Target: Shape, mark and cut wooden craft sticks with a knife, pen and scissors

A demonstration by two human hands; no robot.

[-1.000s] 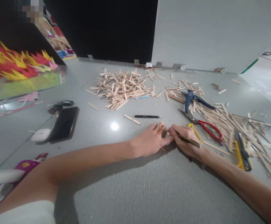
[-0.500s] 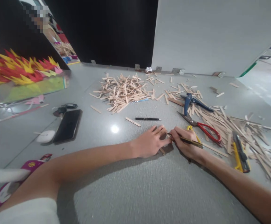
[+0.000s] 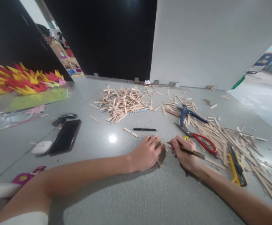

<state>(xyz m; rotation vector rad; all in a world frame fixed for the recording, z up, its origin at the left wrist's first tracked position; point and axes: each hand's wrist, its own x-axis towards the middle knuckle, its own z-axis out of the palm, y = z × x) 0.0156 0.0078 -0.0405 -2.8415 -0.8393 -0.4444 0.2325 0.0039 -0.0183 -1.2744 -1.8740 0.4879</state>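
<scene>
Low over the grey tabletop, my left hand (image 3: 146, 153) has its fingers curled round a small wooden craft stick (image 3: 159, 163), mostly hidden under them. My right hand (image 3: 185, 154) grips a dark pencil (image 3: 191, 152) in a writing hold, its tip pointing left, a short gap from the stick. Beyond my left hand lie a black pen (image 3: 145, 129) and a single craft stick (image 3: 130, 132). Red-handled scissors (image 3: 205, 143) rest just past my right hand, with blue-handled cutters (image 3: 185, 114) behind them.
A heap of short craft sticks (image 3: 124, 103) lies at the back, more stick pieces (image 3: 217, 134) at the right. A yellow utility knife (image 3: 236, 165) sits near my right forearm. At left are a phone (image 3: 65, 137), a white case (image 3: 42, 147) and red-yellow paper flames (image 3: 25, 79). Panels stand behind.
My left hand has drawn back slightly from the pencil tip, its fingers curling more round the stick. The pencil stays in my right hand. The whole view has tilted up a little.
</scene>
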